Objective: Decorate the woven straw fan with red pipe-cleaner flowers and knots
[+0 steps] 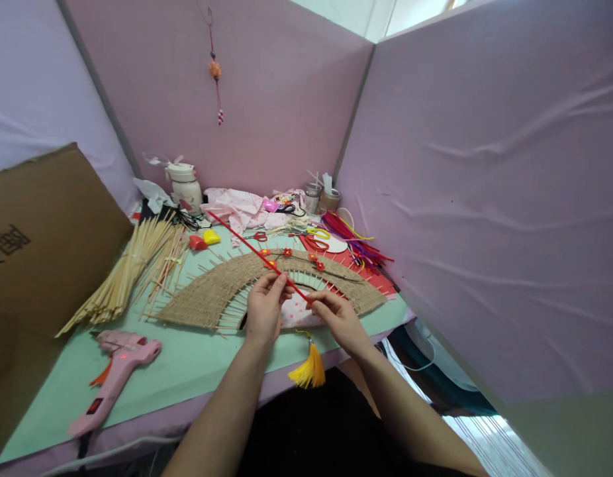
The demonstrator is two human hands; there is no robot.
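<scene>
A long red pipe cleaner point(241, 240) runs diagonally from the back left down to my hands. My left hand point(265, 306) pinches it near its lower part, and my right hand point(336, 315) grips its lower end. Both hands hover over a fan-shaped piece woven from jute on thin wooden sticks point(212, 291), which lies flat on the green table point(187, 371). Small red flowers point(287, 252) sit along the fan's upper edge. A yellow tassel point(309, 369) hangs off the table's front edge just below my right hand.
A pink glue gun point(115, 374) lies at the front left. A bundle of bamboo sticks point(128, 268) rests at the left beside a cardboard box point(43, 238). Coloured pipe cleaners point(356, 245), scissors point(316, 235), pink cloth point(237, 209) and a white bottle point(185, 184) crowd the back. Pink partitions enclose the table.
</scene>
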